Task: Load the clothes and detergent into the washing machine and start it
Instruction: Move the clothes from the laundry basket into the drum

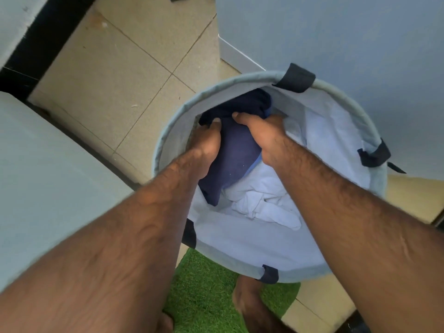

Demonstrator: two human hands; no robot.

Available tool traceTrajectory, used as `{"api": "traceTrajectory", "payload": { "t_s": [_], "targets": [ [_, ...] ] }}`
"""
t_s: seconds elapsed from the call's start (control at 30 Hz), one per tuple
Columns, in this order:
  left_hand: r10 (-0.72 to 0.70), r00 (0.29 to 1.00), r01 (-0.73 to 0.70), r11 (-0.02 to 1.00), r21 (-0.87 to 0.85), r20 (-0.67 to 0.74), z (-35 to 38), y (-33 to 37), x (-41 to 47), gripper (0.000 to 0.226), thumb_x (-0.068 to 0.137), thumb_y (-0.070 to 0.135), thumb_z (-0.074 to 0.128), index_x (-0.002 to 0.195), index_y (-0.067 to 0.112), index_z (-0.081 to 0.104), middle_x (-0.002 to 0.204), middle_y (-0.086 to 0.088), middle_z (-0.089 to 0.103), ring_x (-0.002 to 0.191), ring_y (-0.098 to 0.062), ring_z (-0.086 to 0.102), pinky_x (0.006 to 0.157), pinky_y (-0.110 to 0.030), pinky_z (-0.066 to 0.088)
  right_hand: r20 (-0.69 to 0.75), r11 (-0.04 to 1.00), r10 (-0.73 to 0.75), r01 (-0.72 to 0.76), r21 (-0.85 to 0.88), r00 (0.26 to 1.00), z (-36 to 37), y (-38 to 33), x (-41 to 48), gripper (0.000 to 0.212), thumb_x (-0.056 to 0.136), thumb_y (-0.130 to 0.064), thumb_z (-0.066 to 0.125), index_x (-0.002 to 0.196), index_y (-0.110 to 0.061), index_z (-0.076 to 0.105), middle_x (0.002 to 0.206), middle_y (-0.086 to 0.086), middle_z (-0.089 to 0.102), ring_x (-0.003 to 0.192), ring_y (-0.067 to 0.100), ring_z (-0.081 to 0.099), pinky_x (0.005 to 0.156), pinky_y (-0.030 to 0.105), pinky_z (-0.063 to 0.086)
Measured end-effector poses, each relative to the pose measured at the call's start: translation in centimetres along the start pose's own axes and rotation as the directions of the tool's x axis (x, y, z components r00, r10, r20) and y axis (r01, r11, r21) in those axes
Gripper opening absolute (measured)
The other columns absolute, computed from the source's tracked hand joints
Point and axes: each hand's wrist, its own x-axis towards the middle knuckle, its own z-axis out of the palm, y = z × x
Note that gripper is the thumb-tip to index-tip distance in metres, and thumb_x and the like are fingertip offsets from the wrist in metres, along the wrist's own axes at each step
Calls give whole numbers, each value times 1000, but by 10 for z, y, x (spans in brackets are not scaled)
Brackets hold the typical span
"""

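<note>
A round pale-blue fabric laundry basket (348, 111) with dark handle tabs stands on the floor in front of me. Inside lie a navy blue garment (236, 152) and white clothes (262, 203) below it. Both my arms reach down into the basket. My left hand (206, 145) grips the navy garment at its left side, fingers curled into the cloth. My right hand (262, 133) holds the same garment at its right side, fingers tucked under the fold. No detergent is in view.
A pale grey surface (48, 176), perhaps the washing machine's top, fills the left. Beige floor tiles (120, 73) lie beyond the basket, a blue-grey wall (336, 32) stands behind it. A green grass-like mat (204, 292) and my bare feet are below.
</note>
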Motion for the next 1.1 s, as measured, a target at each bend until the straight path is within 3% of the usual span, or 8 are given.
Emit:
{"api": "traceTrajectory", "payload": {
  "t_s": [0.27,0.37,0.43,0.57,0.67,0.83,0.97,1.1],
  "targets": [
    [101,995,-102,990,94,15,-16,40,-96,59,102,57,45,131,12,70,132,-11,70,120,-31,64,106,-41,48,1,987,134,-134,92,991,-59,-24,-95,43,69,-36,89,104,-16,73,93,7,81,82,25,79,75,41,66],
    [132,991,-134,986,102,25,-23,57,-133,57,90,63,58,91,10,78,92,-8,79,86,-28,73,79,-38,57,27,977,180,-182,113,983,-87,-34,-133,47,68,-36,86,107,-13,75,88,7,82,78,27,80,70,41,65],
    [132,989,-137,989,64,68,-31,71,-159,53,85,64,62,71,14,70,74,-2,74,71,-22,69,75,-39,60,51,970,199,-204,131,979,-102,-41,-159,50,67,-38,86,109,-13,76,91,9,82,80,30,80,75,46,65],
    [110,974,-114,994,5,198,-48,96,-218,47,86,61,63,89,16,78,93,-3,80,89,-23,75,91,-44,60,102,960,217,-231,159,971,-127,-68,-220,51,68,-39,83,112,-12,78,100,13,81,88,33,80,75,44,63],
    [126,978,-121,992,-44,164,-73,116,-273,52,73,69,62,79,19,76,85,-1,79,86,-24,75,92,-51,60,152,966,182,-205,157,972,-143,-103,-280,35,79,-36,79,107,-15,79,99,11,82,89,31,79,72,38,59],
    [163,975,-139,977,-162,149,-130,155,-375,55,71,66,64,76,12,67,84,-17,75,75,-28,70,89,-57,58,201,981,86,-118,151,976,-161,-169,-395,32,81,-36,80,108,-18,80,100,8,82,86,25,80,74,37,58],
    [242,960,-201,947,-252,144,-185,186,-457,41,73,64,65,78,24,60,76,-3,56,70,-19,53,68,-47,50,267,991,-10,-27,134,964,-166,-223,-492,33,86,-38,76,111,-17,79,102,10,82,90,27,80,76,39,56],
    [355,928,-301,893,-335,112,-250,211,-527,35,79,58,66,82,24,58,79,-1,52,72,-18,47,67,-38,39,310,985,-142,104,136,940,-157,-268,-581,34,88,-38,74,113,-17,79,106,12,81,97,29,79,87,44,57]
  ]
}}
